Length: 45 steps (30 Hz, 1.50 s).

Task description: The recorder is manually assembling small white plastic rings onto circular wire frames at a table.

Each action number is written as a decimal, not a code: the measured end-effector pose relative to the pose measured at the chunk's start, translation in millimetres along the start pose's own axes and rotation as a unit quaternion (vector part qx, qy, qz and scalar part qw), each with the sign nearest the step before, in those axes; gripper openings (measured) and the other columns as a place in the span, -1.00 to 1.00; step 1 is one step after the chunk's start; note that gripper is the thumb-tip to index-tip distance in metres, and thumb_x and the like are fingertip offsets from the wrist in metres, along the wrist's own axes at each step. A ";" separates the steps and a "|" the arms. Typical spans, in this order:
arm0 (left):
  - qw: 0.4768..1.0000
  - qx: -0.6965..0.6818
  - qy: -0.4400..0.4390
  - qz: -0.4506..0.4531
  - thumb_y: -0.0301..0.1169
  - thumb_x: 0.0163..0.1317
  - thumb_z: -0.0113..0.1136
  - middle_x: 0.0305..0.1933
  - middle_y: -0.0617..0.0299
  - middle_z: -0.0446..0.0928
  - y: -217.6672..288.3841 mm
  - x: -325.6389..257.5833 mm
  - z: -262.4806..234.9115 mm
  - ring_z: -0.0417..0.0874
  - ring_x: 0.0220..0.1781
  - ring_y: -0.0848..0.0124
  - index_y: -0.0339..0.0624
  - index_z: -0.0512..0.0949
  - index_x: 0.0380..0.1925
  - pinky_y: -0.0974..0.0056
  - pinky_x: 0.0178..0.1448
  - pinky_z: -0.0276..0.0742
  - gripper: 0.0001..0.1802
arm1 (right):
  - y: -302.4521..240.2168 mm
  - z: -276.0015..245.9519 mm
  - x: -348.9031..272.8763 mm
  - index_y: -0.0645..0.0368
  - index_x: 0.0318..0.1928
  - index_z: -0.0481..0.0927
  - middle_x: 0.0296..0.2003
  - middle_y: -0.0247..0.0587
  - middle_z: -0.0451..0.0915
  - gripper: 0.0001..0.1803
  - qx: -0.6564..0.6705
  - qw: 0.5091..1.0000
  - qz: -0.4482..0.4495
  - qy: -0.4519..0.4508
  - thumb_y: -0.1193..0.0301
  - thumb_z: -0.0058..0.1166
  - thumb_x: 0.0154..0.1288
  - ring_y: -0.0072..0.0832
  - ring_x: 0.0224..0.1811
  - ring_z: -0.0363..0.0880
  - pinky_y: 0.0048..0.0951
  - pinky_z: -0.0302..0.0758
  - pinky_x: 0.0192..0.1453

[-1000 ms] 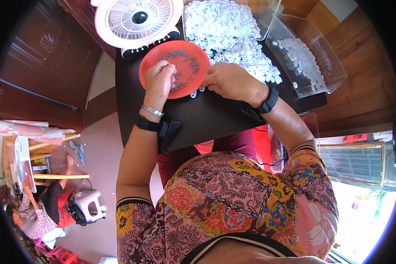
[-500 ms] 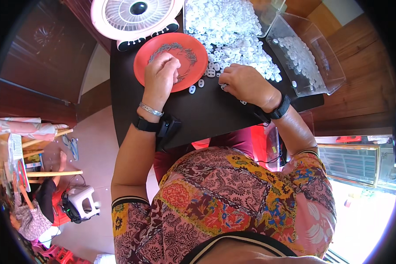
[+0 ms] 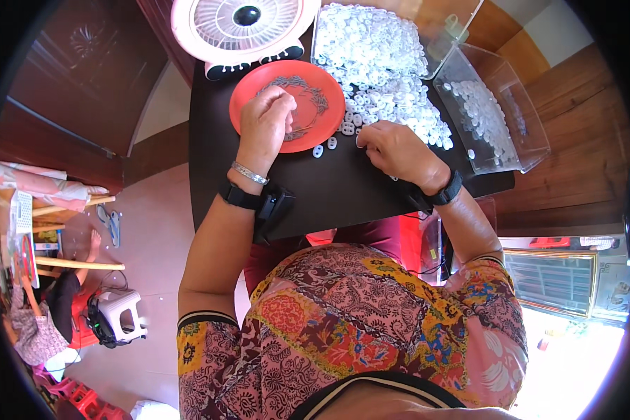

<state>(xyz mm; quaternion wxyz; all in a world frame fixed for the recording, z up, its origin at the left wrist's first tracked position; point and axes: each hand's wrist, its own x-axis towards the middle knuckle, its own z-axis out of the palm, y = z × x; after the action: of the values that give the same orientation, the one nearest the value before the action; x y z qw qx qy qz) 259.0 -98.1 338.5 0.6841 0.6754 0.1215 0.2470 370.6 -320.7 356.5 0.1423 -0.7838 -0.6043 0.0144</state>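
Over the red plate [image 3: 336, 115], my left hand [image 3: 266, 122] is closed, thumb and fingers pressed together. Anything inside that hand is hidden. Small grey metal pins [image 3: 315, 94] lie in a loose ring on the plate. My right hand [image 3: 397, 150] rests low over the black tabletop at the near edge of a heap of white plastic two-hole pieces [image 3: 399, 98]. Its fingers are curled into a pinch, and a bit of white shows at the fingertips, too small to name. Two loose white pieces [image 3: 332, 143] sit on the table between the plate and that hand.
Behind the plate stands a pink-and-white fan [image 3: 247, 17]. A clear plastic bin [image 3: 532, 140] of white pieces is at the right, and another clear container [image 3: 462, 21] lies behind the heap. The black table [image 3: 315, 196] ends near my body. Another person [image 3: 42, 336] is far left.
The whole view has shifted slightly, so the table things appear lower and further right. Both hands stay closed in nearly the same places, the left over the plate, the right by the heap.
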 end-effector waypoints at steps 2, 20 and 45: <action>1.000 -0.015 0.006 -0.009 -0.38 0.22 0.02 -0.66 0.34 0.40 5.6 -0.1 0.4 0.39 -0.65 0.61 -0.25 0.49 -0.54 0.50 -0.56 0.28 -0.78 | 1.9 -2.7 -2.4 0.15 -0.35 0.49 -0.43 -0.17 0.50 -0.88 -0.001 1.000 -0.009 0.000 0.52 0.08 0.04 -0.19 -0.29 0.52 -0.25 0.46 -0.22; 0.999 -0.041 0.008 -0.012 -0.41 0.21 0.03 -0.67 0.34 0.37 7.0 0.7 -1.2 0.37 -0.64 0.60 -0.29 0.47 -0.56 0.48 -0.54 0.33 -0.79 | 19.5 -4.1 5.3 0.13 -0.33 0.54 -0.40 -0.19 0.52 -0.87 -0.063 0.996 0.047 -0.050 0.41 0.11 0.08 -0.18 -0.28 0.52 -0.23 0.45 -0.20; 0.989 -0.090 -0.109 -0.044 -0.29 0.28 -0.06 -0.57 0.29 0.47 1.0 5.5 -9.1 0.48 -0.58 0.54 -0.21 0.47 -0.38 0.51 -0.51 0.33 -0.78 | -42.6 11.9 97.9 0.29 -0.23 0.65 -0.42 -0.22 0.66 -0.83 0.410 0.882 0.062 0.224 0.47 0.12 0.21 -0.65 -0.36 0.58 -0.59 0.51 -0.24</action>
<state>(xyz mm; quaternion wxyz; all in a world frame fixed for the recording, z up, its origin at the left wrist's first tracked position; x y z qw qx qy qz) 259.0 -87.5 340.0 0.7616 0.6278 0.0530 0.1515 354.5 -215.4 370.0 0.5814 -0.6739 -0.4462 0.0937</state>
